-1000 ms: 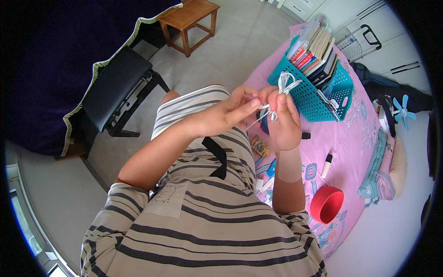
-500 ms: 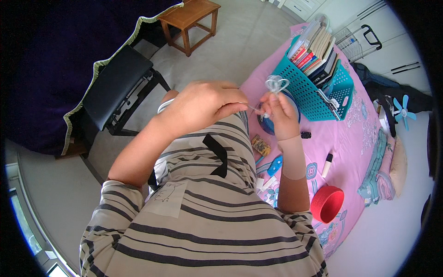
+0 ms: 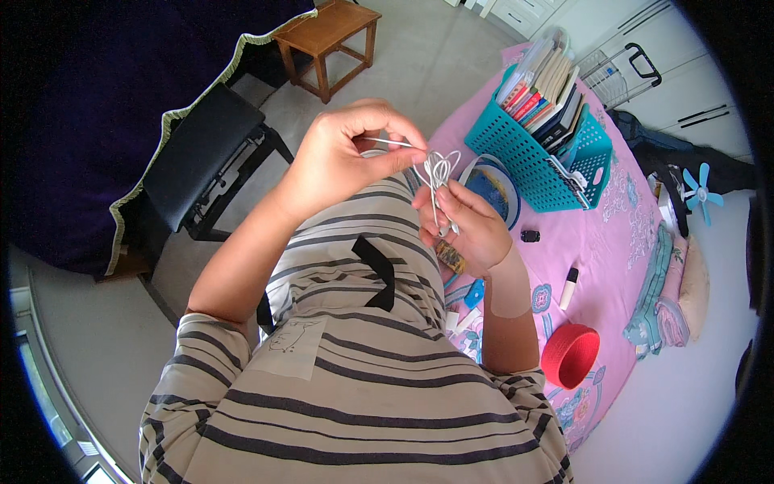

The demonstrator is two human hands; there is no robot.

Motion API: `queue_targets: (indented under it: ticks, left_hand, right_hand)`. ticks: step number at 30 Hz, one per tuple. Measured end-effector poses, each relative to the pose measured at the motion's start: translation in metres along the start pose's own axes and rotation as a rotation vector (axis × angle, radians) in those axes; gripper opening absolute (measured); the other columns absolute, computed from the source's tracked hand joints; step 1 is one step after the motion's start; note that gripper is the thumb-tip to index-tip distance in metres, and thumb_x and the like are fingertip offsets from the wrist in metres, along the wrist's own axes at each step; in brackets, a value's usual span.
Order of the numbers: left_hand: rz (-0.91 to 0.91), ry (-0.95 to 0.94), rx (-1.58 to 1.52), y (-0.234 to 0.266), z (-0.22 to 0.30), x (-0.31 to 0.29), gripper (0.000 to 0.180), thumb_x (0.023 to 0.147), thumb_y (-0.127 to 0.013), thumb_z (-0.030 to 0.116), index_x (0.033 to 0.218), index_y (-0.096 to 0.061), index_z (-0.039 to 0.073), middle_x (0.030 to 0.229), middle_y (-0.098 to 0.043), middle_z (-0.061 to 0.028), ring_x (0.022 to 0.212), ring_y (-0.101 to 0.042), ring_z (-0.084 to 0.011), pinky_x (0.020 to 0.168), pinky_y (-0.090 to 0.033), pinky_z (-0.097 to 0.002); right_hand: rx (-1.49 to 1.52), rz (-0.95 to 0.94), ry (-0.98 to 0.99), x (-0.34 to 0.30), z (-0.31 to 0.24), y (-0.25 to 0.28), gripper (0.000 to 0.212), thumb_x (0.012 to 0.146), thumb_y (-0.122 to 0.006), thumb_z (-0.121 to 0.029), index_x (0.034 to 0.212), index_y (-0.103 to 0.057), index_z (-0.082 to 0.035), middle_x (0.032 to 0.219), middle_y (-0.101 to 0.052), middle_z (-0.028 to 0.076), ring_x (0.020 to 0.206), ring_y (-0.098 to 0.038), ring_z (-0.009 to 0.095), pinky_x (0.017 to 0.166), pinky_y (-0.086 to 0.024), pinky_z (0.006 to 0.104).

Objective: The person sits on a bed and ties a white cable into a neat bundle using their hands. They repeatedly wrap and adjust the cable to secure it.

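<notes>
A thin white cable (image 3: 440,168), gathered into a bundle of loops, is held up in front of my striped top. My right hand (image 3: 476,226) grips the lower part of the bundle between thumb and fingers, and short ends dangle below. My left hand (image 3: 355,149) pinches a straight length of the same cable between thumb and forefinger, at the left side of the loops. Behind my right hand, a round blue container (image 3: 513,189) is partly covered. A small yellow and dark patterned item (image 3: 450,256) lies by my right wrist.
On the pink bedspread (image 3: 621,242) are a teal basket (image 3: 516,137) of books, a small black object (image 3: 530,236), a white tube with a black cap (image 3: 569,289), a red bowl (image 3: 570,356) and a blue item (image 3: 474,294). A black bench (image 3: 205,153) and wooden stool (image 3: 326,36) stand left.
My right hand has lowered and come left, with the cable loops now closer to my left hand. My left hand has risen and turned, still pinching the cable. More of the round container shows.
</notes>
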State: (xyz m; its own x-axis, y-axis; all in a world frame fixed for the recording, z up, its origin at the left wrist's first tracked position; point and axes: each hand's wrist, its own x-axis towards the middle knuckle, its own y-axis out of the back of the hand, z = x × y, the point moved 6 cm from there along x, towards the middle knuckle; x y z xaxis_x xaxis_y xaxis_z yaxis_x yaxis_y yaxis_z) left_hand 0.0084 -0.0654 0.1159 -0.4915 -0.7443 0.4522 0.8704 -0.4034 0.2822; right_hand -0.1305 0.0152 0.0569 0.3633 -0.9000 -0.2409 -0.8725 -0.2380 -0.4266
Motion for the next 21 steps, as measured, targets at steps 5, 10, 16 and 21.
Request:
queue_targets:
  ticks: [5, 10, 16, 21]
  left_hand:
    - [-0.009, 0.094, -0.059, -0.001, -0.004, -0.006, 0.01, 0.073, -0.076, 0.006, 0.081, -0.071, 0.009, 0.073, -0.06, 0.007, 0.055, -0.032, -0.0001, 0.048, -0.027, -0.0177]
    - [-0.015, 0.083, -0.041, -0.001, -0.003, -0.006, 0.01, 0.073, -0.077, 0.008, 0.081, -0.071, 0.009, 0.073, -0.061, 0.0076, 0.055, -0.032, 0.0, 0.048, -0.026, -0.0179]
    - [-0.117, 0.232, -0.106, -0.007, -0.005, -0.003, 0.011, 0.077, -0.073, 0.005, 0.088, -0.071, 0.004, 0.079, -0.06, 0.0015, 0.06, -0.042, -0.002, 0.053, -0.032, -0.018]
    - [-0.195, 0.271, -0.279, -0.012, -0.02, -0.006, 0.013, 0.081, -0.069, 0.004, 0.093, -0.07, 0.001, 0.084, -0.064, -0.0033, 0.075, -0.059, -0.0074, 0.066, -0.046, -0.0203]
  right_hand:
    - [0.1, -0.059, -0.047, -0.001, 0.008, -0.009, 0.03, 0.099, -0.039, -0.027, 0.103, -0.051, 0.0, 0.071, -0.039, -0.002, 0.068, -0.043, 0.01, 0.062, -0.041, 0.0276]
    - [0.173, -0.068, -0.053, -0.003, 0.007, -0.017, 0.027, 0.099, -0.04, -0.027, 0.096, -0.05, -0.002, 0.071, -0.039, -0.002, 0.067, -0.042, 0.01, 0.06, -0.04, 0.0269]
    - [0.183, -0.11, -0.081, -0.005, 0.007, -0.019, 0.029, 0.098, -0.04, -0.03, 0.086, -0.046, -0.004, 0.068, -0.039, -0.001, 0.063, -0.041, 0.01, 0.055, -0.038, 0.0252]
    - [0.2, -0.131, -0.113, -0.004, 0.005, -0.021, 0.03, 0.096, -0.037, -0.03, 0.076, -0.042, -0.008, 0.063, -0.036, -0.001, 0.057, -0.036, 0.009, 0.047, -0.032, 0.0229]
